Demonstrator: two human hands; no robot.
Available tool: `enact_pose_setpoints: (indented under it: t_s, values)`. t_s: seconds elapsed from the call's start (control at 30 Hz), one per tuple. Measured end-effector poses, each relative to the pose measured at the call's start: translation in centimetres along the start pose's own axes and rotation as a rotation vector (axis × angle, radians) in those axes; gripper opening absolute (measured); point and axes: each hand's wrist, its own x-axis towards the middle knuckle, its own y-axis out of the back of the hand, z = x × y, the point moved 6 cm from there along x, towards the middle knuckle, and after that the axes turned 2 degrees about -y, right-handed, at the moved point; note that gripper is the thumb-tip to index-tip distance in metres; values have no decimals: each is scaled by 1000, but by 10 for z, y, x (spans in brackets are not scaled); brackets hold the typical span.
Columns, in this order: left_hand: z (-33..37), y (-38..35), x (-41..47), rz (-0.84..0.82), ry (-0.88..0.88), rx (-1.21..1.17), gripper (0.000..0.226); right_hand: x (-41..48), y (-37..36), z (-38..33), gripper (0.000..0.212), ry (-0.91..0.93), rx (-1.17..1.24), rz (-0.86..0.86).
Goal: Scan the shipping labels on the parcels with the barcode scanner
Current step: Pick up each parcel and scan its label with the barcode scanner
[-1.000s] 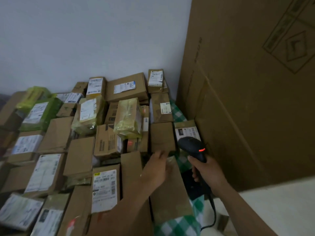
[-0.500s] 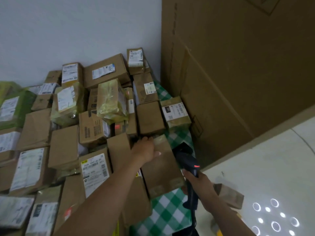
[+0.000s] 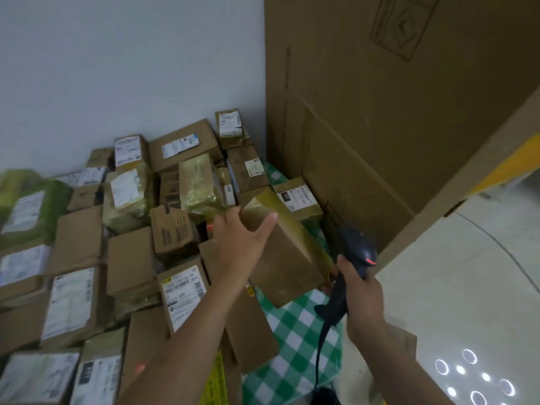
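gripping a brown parcel, the left hand has its fingers curled over the far left edge and its thumb laid on the upper face; the parcel is tilted, the far end higher than the near end, and its near corner hangs over a green and white checked cloth; the face turned to the camera is plain brown card with glossy tape across the far end; a small red dot of light lies on the left forearm.

the right hand is closed around the handle of a black barcode scanner; the scanner stands just to the right of the held parcel, and i cannot tell if they touch; a red light glows on its head; its dark cable runs down from the handle over the cloth.

behind and to the left of the held parcel is a crowded pile of parcels, most of them brown boxes with white shipping labels, some wrapped in yellowish or green film; a labelled box lies just beside the left forearm, label up; a box marked 237 sits just behind the held parcel, near a large cardboard sheet that stands upright on the right; a pale wall is behind the pile; a light glossy floor shows on the right with round reflections of lamps.
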Motion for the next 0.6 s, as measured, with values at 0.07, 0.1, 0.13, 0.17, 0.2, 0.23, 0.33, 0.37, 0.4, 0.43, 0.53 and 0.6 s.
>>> enact_pose_setpoints:
  t_s: [0.07, 0.1, 0.13, 0.17, 0.2, 0.23, 0.33, 0.37, 0.4, 0.43, 0.53, 0.6]
  values:
    - [-2, 22, -13, 118, 30, -199, 80, -10, -8, -13, 18, 59, 48, -33]
    - [-5, 33, -19, 166, 46, -289, 72, -15, -13, -18, 15, 88, 67, -56]
    - [-11, 43, -24, 205, 62, -362, 67, -20, -19, -23, 12, 112, 77, -79]
    - [-17, 52, -30, 233, 78, -418, 62, -24, -24, -26, 11, 127, 78, -106]
    - [-24, 60, -36, 251, 96, -462, 58, -29, -30, -30, 10, 134, 79, -142]
    - [-32, 67, -42, 261, 117, -489, 53, -32, -36, -32, 11, 135, 82, -183]
    - [-57, 85, -67, 302, 127, -488, 33, -39, -46, -30, 7, 123, 36, -299]
    - [-64, 89, -75, 292, 106, -480, 29, -40, -46, -27, 8, 117, 28, -324]
    - [-72, 92, -82, 265, 86, -468, 28, -39, -46, -25, 8, 110, 25, -342]
    - [-80, 95, -93, 237, 80, -459, 33, -40, -46, -22, 8, 99, 13, -367]
    - [-101, 99, -117, 138, 91, -467, 58, -40, -47, -11, 9, 83, -63, -405]
    - [-108, 99, -133, 120, 153, -467, 63, -43, -46, 0, 8, 82, -142, -429]
